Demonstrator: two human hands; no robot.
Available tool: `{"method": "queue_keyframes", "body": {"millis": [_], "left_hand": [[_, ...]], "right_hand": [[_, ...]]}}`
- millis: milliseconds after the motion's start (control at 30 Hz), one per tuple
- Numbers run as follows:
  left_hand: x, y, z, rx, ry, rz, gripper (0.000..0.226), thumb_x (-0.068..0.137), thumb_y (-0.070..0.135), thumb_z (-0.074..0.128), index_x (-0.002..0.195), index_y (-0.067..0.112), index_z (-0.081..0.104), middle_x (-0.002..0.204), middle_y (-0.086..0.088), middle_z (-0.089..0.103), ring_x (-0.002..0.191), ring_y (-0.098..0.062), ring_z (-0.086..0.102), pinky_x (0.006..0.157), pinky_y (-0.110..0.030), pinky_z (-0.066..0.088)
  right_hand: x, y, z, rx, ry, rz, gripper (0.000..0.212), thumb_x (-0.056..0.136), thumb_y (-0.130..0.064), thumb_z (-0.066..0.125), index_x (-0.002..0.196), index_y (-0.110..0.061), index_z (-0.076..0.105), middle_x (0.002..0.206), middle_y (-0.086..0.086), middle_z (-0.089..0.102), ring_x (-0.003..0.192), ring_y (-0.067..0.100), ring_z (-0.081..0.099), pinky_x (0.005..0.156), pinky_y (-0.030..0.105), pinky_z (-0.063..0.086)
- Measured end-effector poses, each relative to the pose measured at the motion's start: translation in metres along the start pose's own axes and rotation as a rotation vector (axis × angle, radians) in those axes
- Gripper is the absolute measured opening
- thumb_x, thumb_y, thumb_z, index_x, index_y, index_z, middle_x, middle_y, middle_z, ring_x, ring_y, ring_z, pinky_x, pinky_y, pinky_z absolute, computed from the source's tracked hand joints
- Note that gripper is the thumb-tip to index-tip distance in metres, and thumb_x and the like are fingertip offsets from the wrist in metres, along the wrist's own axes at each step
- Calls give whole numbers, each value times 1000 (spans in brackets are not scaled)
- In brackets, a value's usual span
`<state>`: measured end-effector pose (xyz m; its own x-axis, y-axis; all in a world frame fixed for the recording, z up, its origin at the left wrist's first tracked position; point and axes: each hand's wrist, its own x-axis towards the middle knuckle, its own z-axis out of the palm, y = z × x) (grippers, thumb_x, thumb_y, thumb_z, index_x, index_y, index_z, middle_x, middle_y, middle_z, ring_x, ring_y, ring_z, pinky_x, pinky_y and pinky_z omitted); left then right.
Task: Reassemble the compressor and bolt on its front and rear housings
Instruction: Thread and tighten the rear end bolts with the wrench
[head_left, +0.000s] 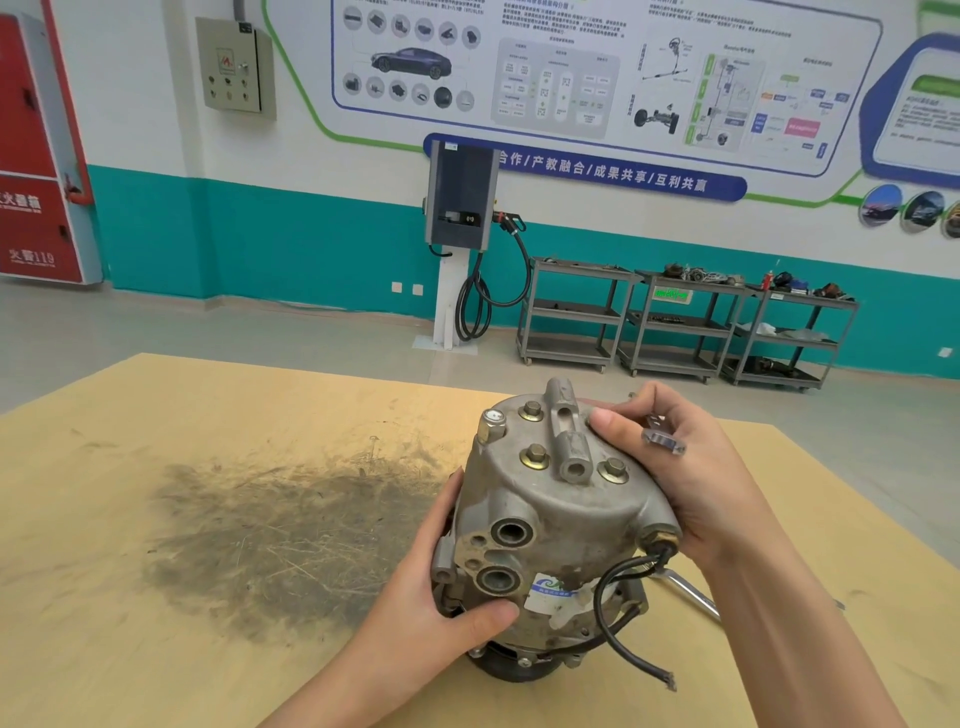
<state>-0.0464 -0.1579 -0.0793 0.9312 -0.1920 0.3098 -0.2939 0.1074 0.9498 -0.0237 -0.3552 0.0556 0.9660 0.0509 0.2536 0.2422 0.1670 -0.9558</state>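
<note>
A grey cast-metal compressor (561, 519) stands on the wooden table (208, 467), tilted a little, its rear housing (566, 457) facing up with several brass-coloured bolts in it. My left hand (441, 587) grips its lower left side, thumb across the body below the two round ports. My right hand (675, 467) holds the upper right edge, thumb on top of the housing. A small metal bracket (662, 439) sits over that hand's fingers. Black wires (618, 613) hang from the right side. The pulley end at the bottom is mostly hidden.
A dark greasy smear (291, 530) covers the table left of the compressor. A shiny metal tool handle (691, 590) lies on the table behind my right wrist. Beyond the table's far edge are a charging post (460, 208) and metal shelf carts (675, 322).
</note>
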Motion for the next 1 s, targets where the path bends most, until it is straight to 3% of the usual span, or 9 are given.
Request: {"method": "queue_keyframes", "body": {"millis": [133, 233, 433, 633, 833, 1000], "left_hand": [[1, -1, 0, 7, -2, -2, 114, 52, 61, 90, 142, 49, 21, 133, 26, 58, 122, 0, 57, 89, -10, 47], [1, -3, 0, 14, 5, -3, 114, 52, 62, 90, 142, 50, 21, 134, 25, 58, 123, 0, 57, 89, -10, 47], [1, -3, 0, 14, 7, -1, 110, 54, 60, 90, 141, 53, 22, 135, 24, 57, 123, -1, 57, 89, -10, 47], [1, -4, -1, 12, -2, 4, 110, 57, 57, 91, 142, 54, 22, 137, 21, 57, 125, -4, 57, 92, -15, 48], [0, -3, -1, 0, -2, 1, 107, 57, 55, 91, 139, 55, 22, 136, 22, 57, 125, -3, 56, 91, -13, 48], [0, -2, 0, -9, -5, 0, 108, 57, 55, 91, 140, 54, 21, 135, 25, 57, 124, -2, 57, 91, -12, 47]], "right_hand": [[0, -1, -2, -42, 3, -14, 19, 65, -17, 75, 81, -10, 68, 79, 8, 72, 67, 18, 66, 54, 26, 56], [-3, 1, -2, -2, -41, -14, 16, 70, -14, 71, 84, -8, 74, 85, 11, 73, 70, 19, 69, 56, 25, 56], [3, -5, 2, -5, 10, 57, 20, 61, -12, 75, 72, -7, 59, 72, 11, 68, 58, 18, 64, 49, 26, 55], [-2, -2, -2, 41, -53, 37, 18, 69, -12, 69, 85, -4, 70, 79, 12, 71, 64, 18, 67, 53, 24, 55], [2, -4, 2, 49, 10, 71, 21, 62, -10, 72, 71, -8, 54, 70, 10, 68, 55, 17, 64, 48, 25, 55], [-3, -1, -1, 40, -43, 31, 16, 72, -13, 67, 86, -5, 68, 78, 11, 71, 63, 17, 67, 51, 23, 54]]}}
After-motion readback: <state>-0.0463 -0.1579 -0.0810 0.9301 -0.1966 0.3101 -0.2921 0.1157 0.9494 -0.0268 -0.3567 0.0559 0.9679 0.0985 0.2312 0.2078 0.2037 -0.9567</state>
